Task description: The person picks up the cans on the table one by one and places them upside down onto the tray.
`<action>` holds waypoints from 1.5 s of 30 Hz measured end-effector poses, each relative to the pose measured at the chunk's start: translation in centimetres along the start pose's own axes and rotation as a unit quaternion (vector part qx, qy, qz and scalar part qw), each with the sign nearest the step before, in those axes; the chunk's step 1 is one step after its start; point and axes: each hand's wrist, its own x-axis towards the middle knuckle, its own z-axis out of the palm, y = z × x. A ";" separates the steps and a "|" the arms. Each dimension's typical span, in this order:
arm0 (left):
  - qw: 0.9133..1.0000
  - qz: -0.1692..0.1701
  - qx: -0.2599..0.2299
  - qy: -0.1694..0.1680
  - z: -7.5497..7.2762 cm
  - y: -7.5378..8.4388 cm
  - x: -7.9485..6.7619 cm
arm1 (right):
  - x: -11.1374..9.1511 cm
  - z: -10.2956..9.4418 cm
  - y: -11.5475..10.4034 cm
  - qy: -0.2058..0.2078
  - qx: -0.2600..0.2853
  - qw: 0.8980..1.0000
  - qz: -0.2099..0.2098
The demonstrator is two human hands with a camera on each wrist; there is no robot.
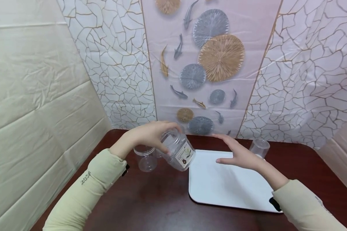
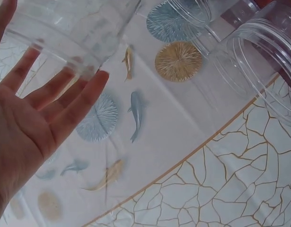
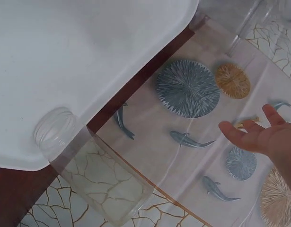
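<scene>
My left hand (image 1: 153, 134) grips a clear plastic jar (image 1: 177, 152) by its upper part, thumb in front and fingers over the far side. The jar is tilted above the table by the tray's left edge, and a printed label (image 1: 185, 155) shows on its side. In the left wrist view, the fingers (image 2: 83, 101) press against the jar's transparent wall. My right hand (image 1: 240, 154) hovers over the white tray (image 1: 219, 186), thumb and fingers spread apart, holding nothing. Another clear jar (image 3: 102, 175) stands neck down on the tray's far right corner, beyond that hand.
More clear jars (image 1: 147, 162) stand on the dark red table (image 1: 150, 205) to the left, behind and below my left hand; they partly overlap. A patterned cloth (image 1: 127, 64) hangs along the table's back edge, and a pale cloth (image 1: 40, 96) covers the left side.
</scene>
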 end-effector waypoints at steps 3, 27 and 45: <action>1.000 0.002 -0.002 0.025 -0.1 0.0 -0.3 | 0.1 -0.2 -0.1 -0.006 0.028 0.999 0.021; 0.930 0.003 -0.237 0.282 0.2 -2.1 -1.0 | 0.1 -1.6 -1.3 0.033 0.208 0.976 0.055; 0.851 0.013 -0.359 0.383 2.9 -1.2 -0.2 | 0.4 -1.6 -3.5 0.082 0.389 0.918 0.002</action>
